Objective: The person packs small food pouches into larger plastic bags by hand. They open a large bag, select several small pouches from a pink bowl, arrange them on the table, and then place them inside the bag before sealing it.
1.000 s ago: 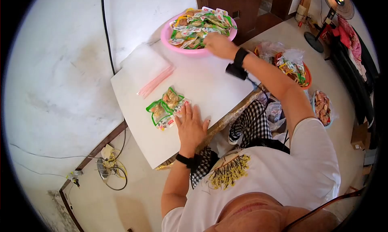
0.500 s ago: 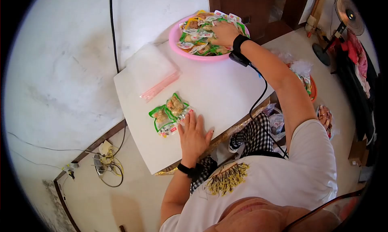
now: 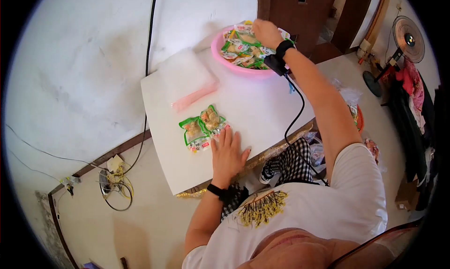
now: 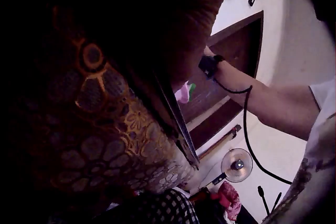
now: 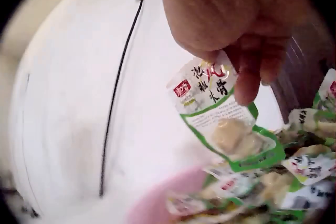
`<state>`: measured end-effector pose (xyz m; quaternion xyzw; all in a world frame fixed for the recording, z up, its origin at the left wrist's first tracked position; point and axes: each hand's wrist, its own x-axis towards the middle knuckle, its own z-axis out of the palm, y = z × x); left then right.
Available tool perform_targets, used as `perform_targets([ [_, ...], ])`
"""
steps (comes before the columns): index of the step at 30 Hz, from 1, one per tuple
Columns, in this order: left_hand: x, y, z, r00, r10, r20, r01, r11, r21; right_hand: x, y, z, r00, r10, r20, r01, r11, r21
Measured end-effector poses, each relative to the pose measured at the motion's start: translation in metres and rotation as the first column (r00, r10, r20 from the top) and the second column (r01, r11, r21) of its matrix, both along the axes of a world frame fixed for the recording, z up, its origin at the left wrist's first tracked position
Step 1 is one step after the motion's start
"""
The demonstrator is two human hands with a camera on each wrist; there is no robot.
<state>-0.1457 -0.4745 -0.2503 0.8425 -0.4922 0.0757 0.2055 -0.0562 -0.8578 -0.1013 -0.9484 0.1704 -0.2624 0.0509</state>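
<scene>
My right hand point(image 3: 268, 33) is over the pink basin point(image 3: 216, 53) heaped with snack packets point(image 3: 243, 48). In the right wrist view, its thumb and fingers pinch the white top of a green-edged packet point(image 5: 226, 113) with pale chunks in its clear window. This packet hangs tilted above the others. My left hand point(image 3: 227, 157) rests on the white table with fingers spread, fingertips right at the lower edge of two green-edged packets point(image 3: 212, 119) lying side by side. The left wrist view is mostly dark around that hand.
A stack of clear plastic bags point(image 3: 185, 76) with pink edges lies by the wall. A black cable point(image 3: 300, 105) trails from my right wrist past the table point(image 3: 253, 109). Baskets and bags stand on the floor to the right, with a fan point(image 3: 408, 40) beyond.
My right hand has gone from the basin's near rim into the heap, and now holds a packet above it. My left hand stays beside the two packets while the head view shifts.
</scene>
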Motion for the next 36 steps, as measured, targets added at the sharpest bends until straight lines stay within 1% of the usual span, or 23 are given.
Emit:
perform_targets([
  [1,0.000,0.000,-0.002,1.000,-0.001,0.011,0.001,1.000,-0.007,-0.012,0.009,0.013,0.995,0.063,0.077,-0.081,0.965,0.251],
  [2,0.001,0.000,-0.003,1.000,0.000,0.021,0.001,1.000,-0.014,-0.021,0.016,0.023,0.981,0.103,0.166,-0.172,0.861,0.479],
  [3,0.001,0.000,-0.004,1.000,-0.003,0.022,0.003,1.000,-0.017,-0.028,0.023,0.027,0.967,0.135,0.214,-0.241,0.752,0.614],
  [6,0.000,0.002,-0.005,1.000,-0.004,0.019,0.004,1.000,-0.026,-0.057,0.066,0.040,0.965,0.171,0.199,-0.261,0.554,0.791],
  [7,0.001,0.002,-0.006,1.000,-0.003,0.023,0.003,0.999,-0.033,-0.063,0.074,0.037,0.969,0.201,0.145,-0.233,0.543,0.807],
  [10,0.000,0.001,-0.008,1.000,0.004,0.027,-0.002,0.998,-0.056,-0.071,0.090,0.013,0.959,0.266,0.098,-0.216,0.460,0.861],
  [11,0.000,0.001,-0.008,1.000,0.004,0.027,-0.003,0.998,-0.061,-0.076,0.099,0.009,0.951,0.290,0.107,-0.224,0.409,0.885],
  [14,0.000,0.001,-0.011,0.999,0.018,0.032,-0.016,0.999,-0.051,-0.080,0.112,-0.016,0.959,0.276,0.070,-0.166,0.345,0.924],
  [17,-0.001,0.003,-0.009,0.999,0.025,0.022,-0.024,0.999,-0.038,-0.081,0.110,-0.053,0.959,0.221,0.180,-0.196,0.051,0.979],
  [18,0.000,0.002,-0.011,0.999,0.025,0.026,-0.024,0.999,-0.041,-0.082,0.109,-0.062,0.958,0.192,0.214,-0.210,-0.043,0.977],
  [19,0.000,0.002,-0.012,0.999,0.024,0.030,-0.023,0.999,-0.044,-0.086,0.111,-0.074,0.947,0.168,0.276,-0.259,-0.114,0.959],
  [22,0.000,0.001,-0.014,0.999,0.033,0.029,-0.032,0.999,-0.034,-0.089,0.112,-0.093,0.961,0.167,0.221,-0.219,-0.032,0.975],
  [23,0.000,0.001,-0.014,0.999,0.033,0.030,-0.032,0.999,-0.034,-0.095,0.132,-0.082,0.972,0.106,0.209,-0.212,0.018,0.977],
  [24,-0.001,0.001,-0.013,0.999,0.033,0.029,-0.032,0.999,-0.032,-0.097,0.131,-0.087,0.963,0.207,0.172,-0.224,0.259,0.939],
  [25,-0.001,0.001,-0.012,0.999,0.032,0.027,-0.032,0.999,-0.031,-0.099,0.129,-0.096,0.949,0.295,0.109,-0.246,0.482,0.841],
  [26,-0.001,0.001,-0.013,0.999,0.031,0.033,-0.030,0.999,-0.036,-0.102,0.128,-0.104,0.931,0.364,0.023,-0.278,0.668,0.690],
  [27,0.000,0.001,-0.014,0.999,0.029,0.037,-0.028,0.999,-0.042,-0.107,0.129,-0.113,0.893,0.448,-0.039,-0.353,0.754,0.554],
  [28,0.000,0.002,-0.015,0.999,0.028,0.041,-0.026,0.999,-0.047,-0.114,0.130,-0.123,0.848,0.517,-0.117,-0.434,0.804,0.407],
  [29,0.000,0.002,-0.015,0.999,0.029,0.034,-0.028,0.999,-0.041,-0.120,0.133,-0.131,0.797,0.568,-0.206,-0.517,0.817,0.255],
  [32,0.001,0.003,-0.012,0.999,0.034,0.017,-0.033,0.999,-0.029,-0.130,0.136,-0.146,0.755,0.607,-0.250,-0.530,0.788,0.312],
  [35,0.001,0.002,-0.011,0.999,0.033,0.015,-0.032,0.999,-0.042,-0.127,0.138,-0.148,0.769,0.619,-0.159,-0.581,0.781,0.232],
  [36,0.002,0.001,-0.013,0.999,0.032,0.029,-0.030,0.998,-0.060,-0.124,0.138,-0.145,0.763,0.604,-0.232,-0.559,0.796,0.232],
])
